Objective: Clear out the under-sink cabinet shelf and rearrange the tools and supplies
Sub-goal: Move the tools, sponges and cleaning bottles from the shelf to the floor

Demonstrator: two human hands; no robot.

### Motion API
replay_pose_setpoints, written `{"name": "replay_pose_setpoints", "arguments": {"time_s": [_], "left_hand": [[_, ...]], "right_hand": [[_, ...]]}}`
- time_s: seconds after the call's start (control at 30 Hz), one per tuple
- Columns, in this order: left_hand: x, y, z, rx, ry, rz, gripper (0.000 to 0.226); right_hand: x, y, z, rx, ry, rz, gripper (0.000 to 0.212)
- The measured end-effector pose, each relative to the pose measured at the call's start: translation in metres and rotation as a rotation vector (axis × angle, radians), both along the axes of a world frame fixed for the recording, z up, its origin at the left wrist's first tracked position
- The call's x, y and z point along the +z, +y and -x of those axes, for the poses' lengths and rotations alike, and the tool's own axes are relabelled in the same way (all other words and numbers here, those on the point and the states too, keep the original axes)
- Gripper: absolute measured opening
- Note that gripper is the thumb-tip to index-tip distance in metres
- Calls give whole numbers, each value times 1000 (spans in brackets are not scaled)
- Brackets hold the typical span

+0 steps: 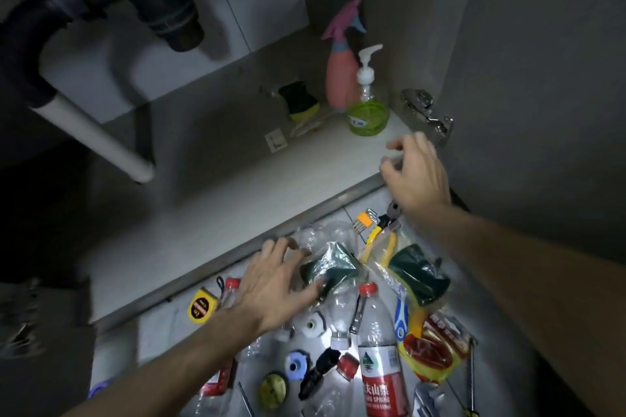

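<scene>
With the right hand (415,173) hovering loose-fingered and empty near the green soap bottle (367,101) at the shelf's (237,186) far right, a careless reach could topple it — while the left hand (274,281), fingers spread over a wrapped sponge (333,267) among floor clutter, might nudge the water bottles (379,349) rolling.

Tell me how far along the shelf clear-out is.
Mostly emptied: water bottles, a tape measure and tools lie on the floor. In hand: the left hand touches a wrapped sponge on the floor; the right hand hovers open over the shelf. Left: pink spray bottle, green soap dispenser, a sponge at the back.
</scene>
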State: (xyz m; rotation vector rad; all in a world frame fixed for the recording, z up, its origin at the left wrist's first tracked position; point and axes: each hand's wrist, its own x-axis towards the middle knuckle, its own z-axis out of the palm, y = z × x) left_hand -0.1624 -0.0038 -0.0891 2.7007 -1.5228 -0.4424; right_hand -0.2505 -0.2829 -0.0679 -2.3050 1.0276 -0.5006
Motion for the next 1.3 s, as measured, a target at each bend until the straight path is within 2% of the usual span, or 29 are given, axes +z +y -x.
{"name": "replay_pose_setpoints", "arguments": {"time_s": [0.13,0.2,0.33,0.47,0.57,0.63,0.7,0.77,0.93,1.07,1.2,1.3], "left_hand": [[31,-52,-44,60,20,300,36],[45,-95,-77,126,33,372,26],[48,-182,-141,239,74,325,47],[21,-244,-185,366,227,344,76],[-10,-257,-204,463,178,194,83],[-28,-249,-208,467,153,212,69],[-35,-236,-205,455,149,394,41],[-31,-221,-196,432,157,504,25],[-2,-174,-163,473,190,666,34],[16,-106,-124,396,127,762,26],[27,-29,-75,308,158,769,23],[33,24,-37,325,135,701,24]], "right_hand": [[47,-46,-44,24,0,-61,55],[61,-57,-62,51,28,-111,72],[57,-59,-89,46,23,-179,84],[46,-58,-113,-1,-27,-134,83],[39,-64,-124,11,0,-87,72],[33,-66,-126,11,18,-43,64],[30,-66,-126,3,28,-6,57],[32,-65,-127,-19,13,-15,52],[36,-61,-119,-38,5,-28,57],[40,-43,-96,-34,-72,-20,45],[52,-12,-70,-21,-179,-6,41],[65,23,-47,-22,-230,-59,39]]}}
